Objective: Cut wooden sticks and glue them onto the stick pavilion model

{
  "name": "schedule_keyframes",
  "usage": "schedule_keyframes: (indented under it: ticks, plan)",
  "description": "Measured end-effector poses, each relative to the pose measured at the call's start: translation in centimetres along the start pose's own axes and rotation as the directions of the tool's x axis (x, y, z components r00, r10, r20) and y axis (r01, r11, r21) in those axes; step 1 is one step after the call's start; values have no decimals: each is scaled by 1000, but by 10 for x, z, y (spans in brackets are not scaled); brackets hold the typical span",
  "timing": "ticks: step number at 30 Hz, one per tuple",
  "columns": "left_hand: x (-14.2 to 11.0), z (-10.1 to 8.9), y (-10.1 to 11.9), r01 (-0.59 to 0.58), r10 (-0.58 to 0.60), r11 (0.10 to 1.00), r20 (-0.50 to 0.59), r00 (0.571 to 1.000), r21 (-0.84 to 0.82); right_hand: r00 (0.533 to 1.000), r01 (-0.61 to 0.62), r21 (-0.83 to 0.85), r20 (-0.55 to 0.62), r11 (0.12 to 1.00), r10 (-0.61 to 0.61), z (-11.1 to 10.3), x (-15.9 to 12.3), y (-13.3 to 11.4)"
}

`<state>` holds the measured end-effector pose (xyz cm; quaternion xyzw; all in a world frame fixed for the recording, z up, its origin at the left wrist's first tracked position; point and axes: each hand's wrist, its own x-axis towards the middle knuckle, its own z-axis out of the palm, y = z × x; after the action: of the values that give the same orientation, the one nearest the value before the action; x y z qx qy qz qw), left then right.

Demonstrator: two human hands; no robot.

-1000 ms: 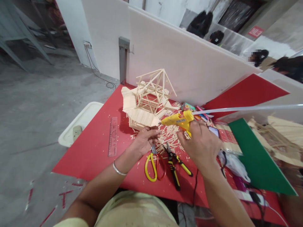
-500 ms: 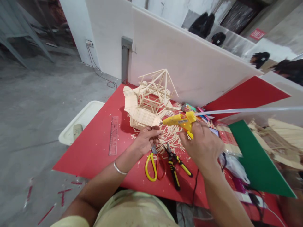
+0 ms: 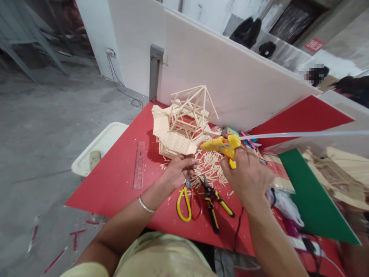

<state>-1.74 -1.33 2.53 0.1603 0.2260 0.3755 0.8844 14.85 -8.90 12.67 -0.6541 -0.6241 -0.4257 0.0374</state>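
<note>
My right hand grips a yellow glue gun with a long clear glue stick coming out of its back. The gun's nozzle points left, a short gap away from the near corner of a model building made of pale thin wooden sticks. Its slatted lower roof is covered at the front and left, while the peaked frame above is bare. At that near corner, my left hand has thumb and fingers pinched together; what is between them is too small to make out.
Scissors and black-yellow cutters lie in front of loose cut sticks on the red tabletop. A clear ruler lies left. Right are stick packs, a plastic bag and a green board. A white partition stands behind.
The glue gun has drawn back to the right, its nozzle leaving the model's near corner. My left hand stays pinched in about the same place. The view has shifted slightly.
</note>
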Motion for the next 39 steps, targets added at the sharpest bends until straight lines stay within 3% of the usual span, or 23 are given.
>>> schedule_keyframes:
  ticks: [7, 39]
  plan:
    - [0, 0, 0, -6, 6, 1000, -10, 1000, 7, 998, 22, 10, -64, 1000, -22, 0, 0, 1]
    - [0, -1, 0, -9, 9, 1000, -25, 1000, -5, 993, 88, 41, -83, 995, -84, -4, 0, 0]
